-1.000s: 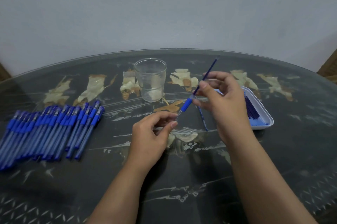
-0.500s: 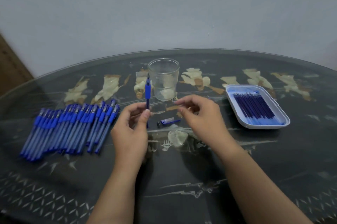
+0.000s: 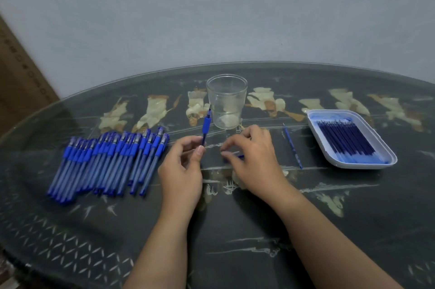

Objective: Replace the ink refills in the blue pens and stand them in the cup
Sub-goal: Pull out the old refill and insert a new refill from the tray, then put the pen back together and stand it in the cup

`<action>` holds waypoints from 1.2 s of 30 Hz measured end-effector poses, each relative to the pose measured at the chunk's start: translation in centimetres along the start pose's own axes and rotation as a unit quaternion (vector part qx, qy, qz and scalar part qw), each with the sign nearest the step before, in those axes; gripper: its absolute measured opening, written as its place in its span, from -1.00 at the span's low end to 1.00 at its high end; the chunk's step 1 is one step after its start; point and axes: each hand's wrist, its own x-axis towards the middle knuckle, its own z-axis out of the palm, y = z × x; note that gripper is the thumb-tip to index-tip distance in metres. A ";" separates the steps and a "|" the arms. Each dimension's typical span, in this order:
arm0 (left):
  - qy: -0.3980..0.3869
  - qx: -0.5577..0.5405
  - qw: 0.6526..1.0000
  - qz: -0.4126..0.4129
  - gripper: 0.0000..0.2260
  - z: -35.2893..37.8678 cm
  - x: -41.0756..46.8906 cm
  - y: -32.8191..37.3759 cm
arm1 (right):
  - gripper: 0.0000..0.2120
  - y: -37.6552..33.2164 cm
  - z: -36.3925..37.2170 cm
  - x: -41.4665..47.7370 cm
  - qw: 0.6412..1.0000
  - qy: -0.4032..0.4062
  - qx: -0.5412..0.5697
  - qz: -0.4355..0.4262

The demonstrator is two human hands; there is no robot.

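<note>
Cup (image 3: 227, 103): clear, upright at the far middle of the bench (image 3: 235, 230). No pens stand in it, so you have finished none.
Pile of pens (image 3: 110, 161): capped and lying side by side on your left. By the look of it, nearly the whole job is left.
Tray (image 3: 364, 166): white, on your right, holding a row of dark blue refills (image 3: 346, 140).
Loose refill (image 3: 293, 145): lies alone on the bench between your right hand and the tray, touching neither. Whether it is a used one cannot be told.
Pen in work (image 3: 206, 125): uncapped, held nearly upright with its tip up, just in front of the cup and left of it.
Left hand (image 3: 181, 171): your fingers (image 3: 200, 151) are curled and pinch the lower barrel of that pen between thumb and forefinger.
Right hand (image 3: 255, 161): palm down and low over the bench, with fingers (image 3: 237, 140) bent and nearly closed on a small blue cap (image 3: 236, 157). Whether the cap is off the bench cannot be told.
Step in hand: likely capping this pen, if its refill is already in.
Left for you: cap it, stand it in the cup, then work through the pile.
</note>
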 end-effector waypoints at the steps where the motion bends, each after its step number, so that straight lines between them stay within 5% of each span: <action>1: -0.005 0.003 1.000 0.003 -0.77 0.1 0.0 -0.1 | -0.95 -0.2 -0.7 0.4 0.998 0.009 0.055 0.042; 5: -0.039 0.036 0.998 0.038 -0.75 0.3 -0.1 -0.1 | -0.96 -1.5 -5.1 2.2 0.924 0.052 0.338 0.172; 9: -0.058 0.056 0.995 0.059 -0.71 0.5 -0.1 -0.2 | -0.94 -2.8 -7.6 2.7 0.876 0.032 0.452 0.164; 23: -0.062 0.074 0.991 0.091 -0.71 0.7 0.1 -0.7 | -0.89 -3.0 -7.7 2.4 0.935 -0.087 0.320 0.129; 29: -0.068 0.060 0.992 0.086 -0.69 0.6 0.1 -0.7 | -0.89 -2.9 -7.6 2.2 0.971 -0.070 0.199 0.108; 33: -0.077 0.058 0.992 0.085 -0.71 0.6 0.0 -0.6 | -0.72 -2.6 -7.7 2.0 0.958 -0.084 0.251 0.114; 36: -0.080 0.061 0.992 0.078 -0.72 0.6 0.0 -0.6 | -0.86 -2.6 -7.2 2.0 0.955 -0.067 0.265 0.116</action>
